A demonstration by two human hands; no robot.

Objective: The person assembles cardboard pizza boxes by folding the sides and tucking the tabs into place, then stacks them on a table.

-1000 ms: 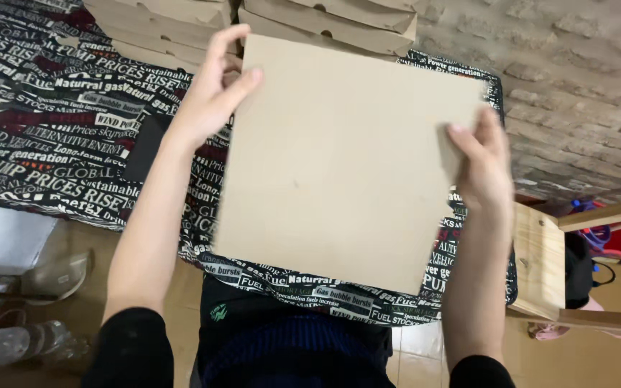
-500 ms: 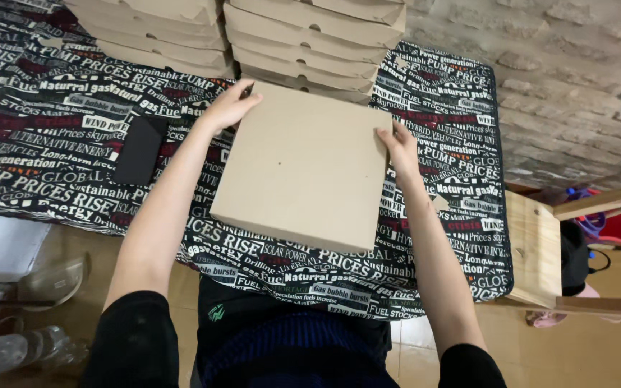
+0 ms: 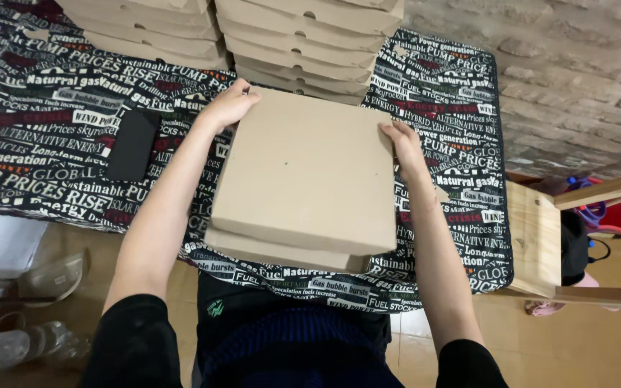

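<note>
A flat square cardboard box (image 3: 303,172) lies on top of a second box (image 3: 274,253) near the table's front edge. My left hand (image 3: 228,105) grips the top box's far left corner. At its right edge, my right hand (image 3: 405,148) holds it with the fingers curled over the side. Both boxes rest on a black cloth (image 3: 52,129) printed with white and red words.
Two tall stacks of the same cardboard boxes (image 3: 303,43) stand just behind. A black phone (image 3: 132,144) lies on the cloth to the left. Clear plastic containers (image 3: 16,345) are on the floor at lower left. A wooden stool (image 3: 540,237) stands at the right.
The box was held up tilted in front of me; it has come down flat onto the other box, with both hands still on it.
</note>
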